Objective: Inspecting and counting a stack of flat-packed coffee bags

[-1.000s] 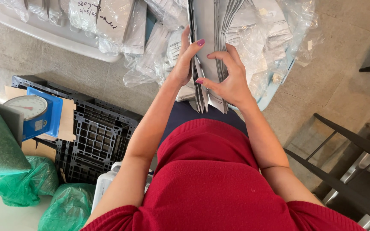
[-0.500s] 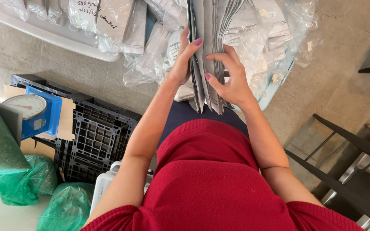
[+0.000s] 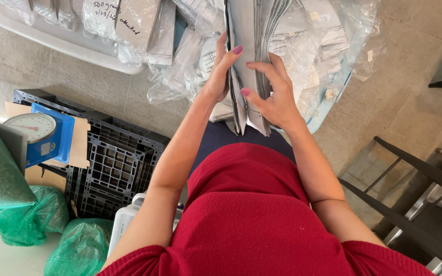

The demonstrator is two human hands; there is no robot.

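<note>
I hold an upright stack of flat grey pouches [image 3: 249,30] above my lap. My left hand [image 3: 220,74] grips the stack's left side, thumb laid across the front pouch. My right hand [image 3: 273,92] clasps the right side, its fingers spread between the pouches and its thumb pressed on a middle one. The top of the stack runs out of view. Behind it lie heaps of clear plastic bags with more grey pouches [image 3: 313,46].
A white tray [image 3: 52,38] of bagged pouches lies at the upper left. A black plastic pallet [image 3: 113,163] carries a blue dial scale [image 3: 42,130] and cardboard. Green plastic bags [image 3: 6,204] sit at the lower left. A dark chair frame [image 3: 410,168] stands at right.
My right thumb and fingers have shifted along the stack, parting different pouches. The stack's lower edges have fanned slightly. My left hand has stayed in place.
</note>
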